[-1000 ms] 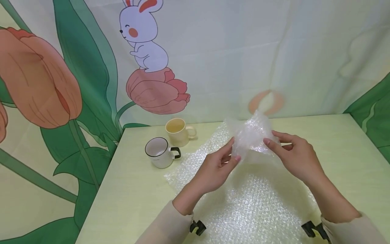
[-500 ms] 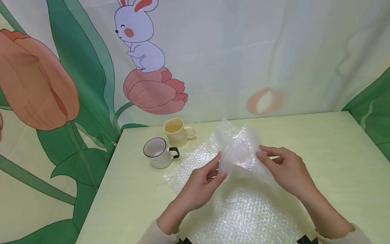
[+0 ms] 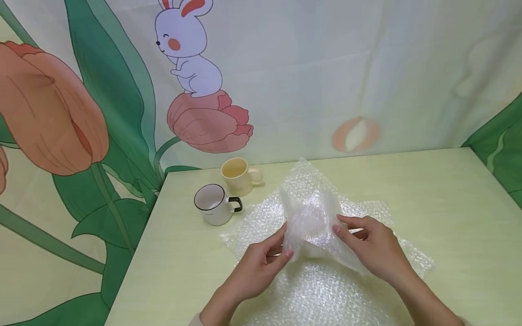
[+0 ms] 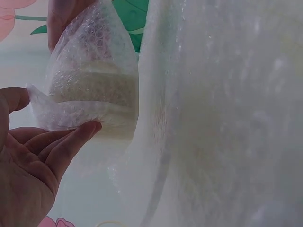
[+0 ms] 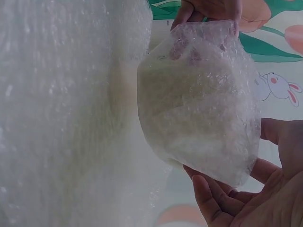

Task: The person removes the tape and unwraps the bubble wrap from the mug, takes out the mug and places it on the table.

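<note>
A bundle of bubble wrap (image 3: 311, 222) is held up between both hands over a larger bubble wrap sheet (image 3: 326, 294). On its left side, my left hand (image 3: 258, 265) pinches the wrap between thumb and fingers. Opposite, my right hand (image 3: 373, 244) grips the other edge the same way. The left wrist view shows a folded flap of the bundle (image 4: 85, 111) between the left fingertips. Something pale and yellowish shows blurred through the plastic; its kind is hidden. In the right wrist view the right fingers curl under the bundle's (image 5: 203, 109) lower edge.
Two mugs stand left of the sheet: a cream-yellow mug (image 3: 237, 179) behind, and a white mug (image 3: 216, 206) with black rim and handle in front. The pale table (image 3: 175, 280) meets a printed cloth backdrop (image 3: 285, 90) at its far edge.
Both hands have drawn the bundle toward me and somewhat left. More of the flat sheet's far and right corners now shows behind it. The mugs have stayed in place.
</note>
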A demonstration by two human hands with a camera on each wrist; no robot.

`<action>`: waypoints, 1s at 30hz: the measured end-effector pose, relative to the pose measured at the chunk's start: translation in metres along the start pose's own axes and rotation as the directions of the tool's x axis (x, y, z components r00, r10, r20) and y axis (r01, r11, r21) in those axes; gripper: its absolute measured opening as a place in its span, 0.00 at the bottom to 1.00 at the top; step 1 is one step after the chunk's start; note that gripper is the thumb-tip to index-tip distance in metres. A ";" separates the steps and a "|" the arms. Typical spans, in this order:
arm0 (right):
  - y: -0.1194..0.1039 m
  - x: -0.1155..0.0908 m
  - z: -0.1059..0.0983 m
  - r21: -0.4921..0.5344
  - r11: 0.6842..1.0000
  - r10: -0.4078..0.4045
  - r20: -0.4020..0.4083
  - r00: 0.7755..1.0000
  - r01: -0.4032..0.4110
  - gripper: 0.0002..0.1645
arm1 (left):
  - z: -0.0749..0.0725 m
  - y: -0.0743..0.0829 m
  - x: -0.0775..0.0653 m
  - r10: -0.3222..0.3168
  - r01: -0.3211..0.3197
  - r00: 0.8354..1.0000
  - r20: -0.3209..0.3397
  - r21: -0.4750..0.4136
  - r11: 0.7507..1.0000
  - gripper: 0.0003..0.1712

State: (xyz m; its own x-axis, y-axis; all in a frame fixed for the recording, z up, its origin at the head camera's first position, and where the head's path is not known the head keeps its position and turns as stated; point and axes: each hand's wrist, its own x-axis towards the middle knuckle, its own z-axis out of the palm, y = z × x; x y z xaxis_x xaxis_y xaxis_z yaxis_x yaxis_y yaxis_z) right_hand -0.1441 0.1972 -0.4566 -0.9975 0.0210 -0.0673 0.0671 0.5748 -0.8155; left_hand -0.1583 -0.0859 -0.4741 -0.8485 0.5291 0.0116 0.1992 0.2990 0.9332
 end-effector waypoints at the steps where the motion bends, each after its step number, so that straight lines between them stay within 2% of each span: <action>1: 0.002 0.000 0.001 0.003 1.000 0.002 0.003 1.000 -0.002 0.34 | 0.000 -0.001 -0.001 0.000 0.000 1.000 0.006 0.001 1.000 0.38; 11: 0.017 0.003 0.014 -0.005 0.999 0.038 0.049 0.998 -0.038 0.35 | 0.002 -0.013 -0.003 -0.014 0.012 1.000 0.021 0.060 0.998 0.38; 17: 0.025 0.002 0.014 0.029 0.999 0.034 0.056 0.998 -0.036 0.31 | 0.003 -0.008 -0.004 -0.022 0.022 1.000 -0.001 0.165 0.986 0.36; 20: 0.027 0.002 0.014 0.035 0.999 0.022 0.070 0.997 -0.025 0.32 | 0.003 -0.001 -0.004 -0.055 0.063 0.998 -0.040 0.233 0.971 0.37; 23: 0.027 0.002 0.013 0.026 1.000 0.008 0.086 0.996 -0.010 0.33 | 0.005 0.009 -0.002 -0.077 0.108 0.992 -0.105 0.337 0.935 0.40; 25: 0.026 0.003 0.011 0.019 1.000 -0.002 0.093 0.996 0.000 0.34 | 0.009 0.016 0.003 -0.055 0.120 0.985 -0.162 0.428 0.896 0.43; 27: 0.025 0.003 0.010 0.016 1.000 -0.004 0.104 0.995 0.003 0.37 | 0.013 0.022 0.009 0.006 0.098 0.981 -0.196 0.518 0.850 0.45; 30: 0.024 0.004 0.010 0.021 1.000 -0.015 0.101 0.995 0.013 0.40 | 0.019 0.030 0.020 0.124 0.029 0.974 -0.192 0.641 0.767 0.43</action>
State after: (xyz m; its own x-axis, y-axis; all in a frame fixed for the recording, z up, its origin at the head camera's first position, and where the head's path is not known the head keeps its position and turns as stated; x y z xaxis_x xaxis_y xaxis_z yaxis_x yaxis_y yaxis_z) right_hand -0.1466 0.2032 -0.4818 -0.9911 -0.0699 -0.1129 0.0550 0.5579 -0.8281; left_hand -0.1603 -0.0511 -0.4528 -0.8957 0.3994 0.1957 0.4422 0.7537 0.4862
